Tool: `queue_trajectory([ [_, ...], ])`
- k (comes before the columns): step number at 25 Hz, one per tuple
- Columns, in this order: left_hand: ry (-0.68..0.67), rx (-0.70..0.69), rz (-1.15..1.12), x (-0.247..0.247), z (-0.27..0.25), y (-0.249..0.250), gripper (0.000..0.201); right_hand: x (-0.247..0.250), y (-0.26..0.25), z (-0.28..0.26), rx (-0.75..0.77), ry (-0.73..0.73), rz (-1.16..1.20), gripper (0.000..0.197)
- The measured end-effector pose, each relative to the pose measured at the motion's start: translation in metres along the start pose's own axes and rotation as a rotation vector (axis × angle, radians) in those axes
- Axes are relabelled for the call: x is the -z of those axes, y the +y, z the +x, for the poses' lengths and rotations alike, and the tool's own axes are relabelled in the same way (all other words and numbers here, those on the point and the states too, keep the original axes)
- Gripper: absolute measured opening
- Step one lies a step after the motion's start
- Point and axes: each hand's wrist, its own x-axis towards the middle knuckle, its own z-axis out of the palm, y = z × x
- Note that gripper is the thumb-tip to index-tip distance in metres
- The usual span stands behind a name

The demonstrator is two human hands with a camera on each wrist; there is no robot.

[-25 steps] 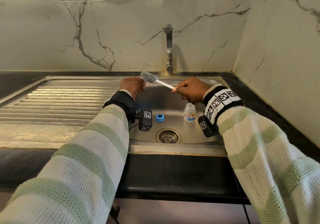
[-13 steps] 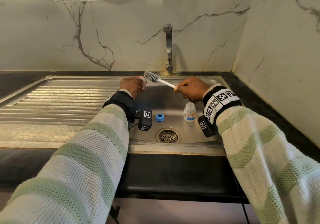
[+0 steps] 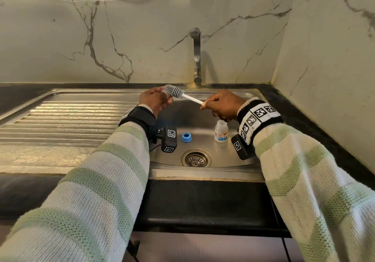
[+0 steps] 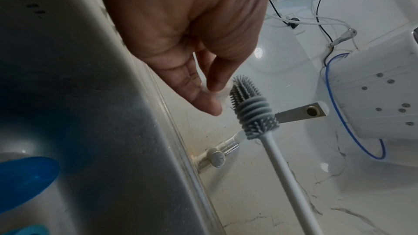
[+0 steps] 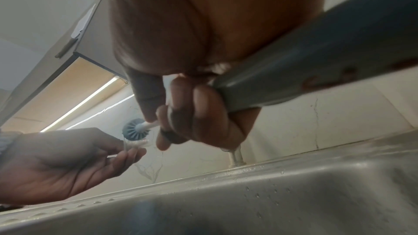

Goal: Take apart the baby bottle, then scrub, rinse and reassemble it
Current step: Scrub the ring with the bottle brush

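My left hand [image 3: 155,99] pinches a small clear teat [image 4: 220,94] between thumb and fingertips over the sink's back rim. My right hand [image 3: 221,105] grips the white handle of a bottle brush. Its grey silicone head [image 3: 173,91] lies against the left fingertips and the teat [image 5: 133,144]. In the right wrist view the brush head [image 5: 132,129] points end-on just above the teat. The open bottle [image 3: 221,133], small and clear with a printed label, stands upright in the basin below my right wrist. A blue screw ring [image 3: 186,137] lies flat on the basin floor to its left.
The steel sink [image 3: 233,166] has a drain [image 3: 196,158] near its front and a ribbed draining board [image 3: 71,119] on the left. A tap [image 3: 196,56] rises behind the basin, its spout over my hands. Marble walls close the back and right.
The brush head slid a little to the right, away from my left fingers, then came back against them. Bottle and blue ring have stayed in place.
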Motion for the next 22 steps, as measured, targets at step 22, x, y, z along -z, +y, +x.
queue_trajectory([
  [22,-0.055,0.042,0.332,-0.011,0.004,-0.004,0.01,0.013,0.015,0.016,0.027,0.233,-0.328,0.032],
])
